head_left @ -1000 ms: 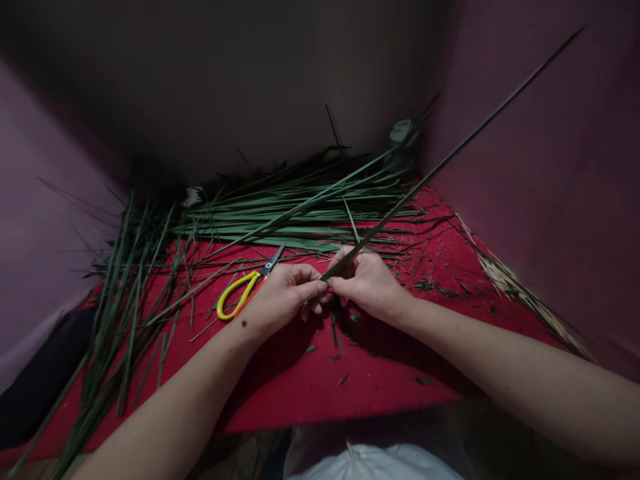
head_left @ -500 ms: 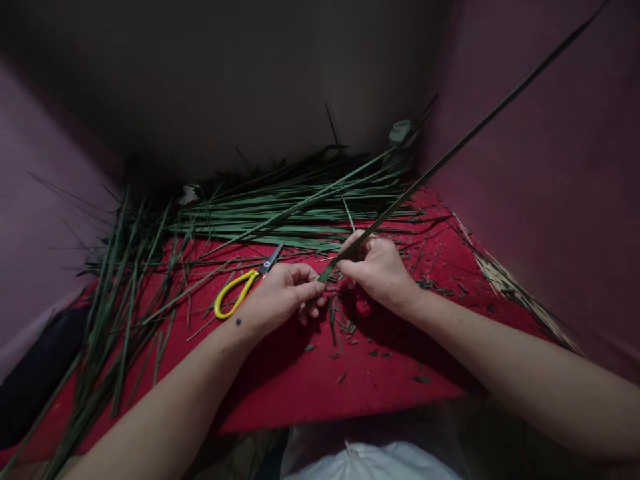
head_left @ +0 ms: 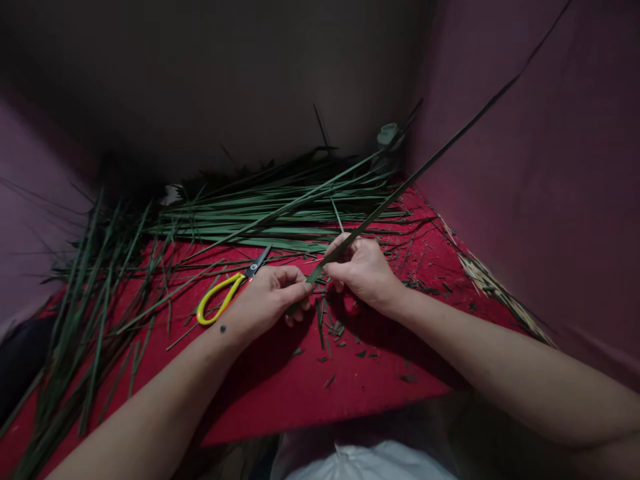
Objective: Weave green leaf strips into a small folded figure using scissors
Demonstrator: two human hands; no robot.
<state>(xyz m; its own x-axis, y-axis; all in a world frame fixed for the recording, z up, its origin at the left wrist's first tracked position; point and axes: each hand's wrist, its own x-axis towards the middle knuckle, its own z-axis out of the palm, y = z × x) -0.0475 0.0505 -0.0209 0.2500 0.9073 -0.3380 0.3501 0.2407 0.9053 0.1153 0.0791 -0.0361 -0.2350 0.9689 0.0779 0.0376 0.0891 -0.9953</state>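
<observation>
A long green leaf strip (head_left: 425, 167) runs from between my hands up to the top right. My left hand (head_left: 283, 293) pinches its lower end between thumb and fingers. Just to the right, my right hand (head_left: 363, 267) is closed on the same strip a little higher up. Scissors with yellow handles (head_left: 219, 300) lie on the red cloth (head_left: 370, 387), partly behind my left hand. Small cut leaf bits (head_left: 337, 329) are scattered on the cloth below and between my hands.
Long green leaves (head_left: 240, 217) lie in a pile across the back, and more leaves (head_left: 95, 333) spread down the left side. At the back right stands a pale container (head_left: 388, 135). Thin pale sticks (head_left: 487, 277) lie along the right wall.
The whole view has shifted, so the hands and cloth sit slightly further left. The strip's far part now bends more. Both hands keep their hold on it.
</observation>
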